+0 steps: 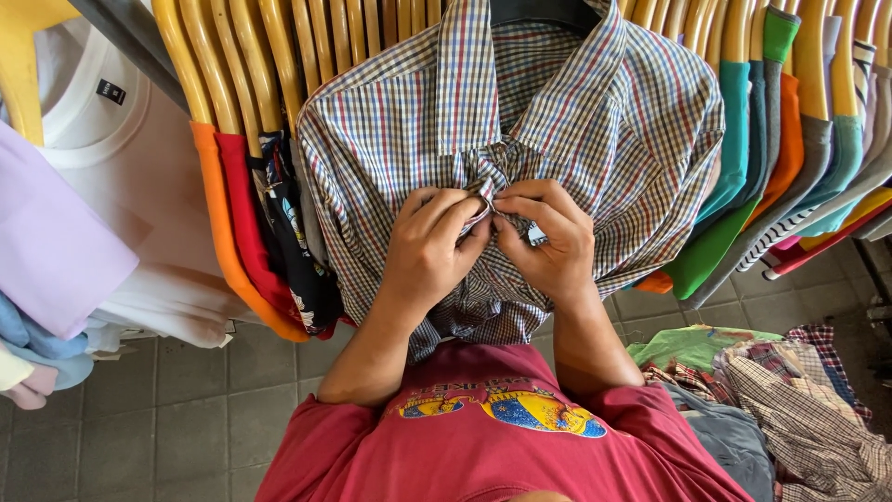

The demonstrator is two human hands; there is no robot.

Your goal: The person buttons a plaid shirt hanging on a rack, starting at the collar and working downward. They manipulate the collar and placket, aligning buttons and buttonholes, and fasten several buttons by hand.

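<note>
A checked shirt in red, blue and white hangs on a dark hanger at the middle of a clothes rail, facing me. Both hands meet at its front placket, below the collar. My left hand pinches the left edge of the placket between thumb and fingers. My right hand pinches the right edge against it, the fingertips touching. The cloth bunches up between the two hands. Whatever is under the fingers is hidden.
Wooden hangers carry an orange shirt, a red one and a patterned dark one on the left; teal, green and orange tops hang on the right. White and lilac shirts hang far left. A pile of checked clothes lies on the tiled floor.
</note>
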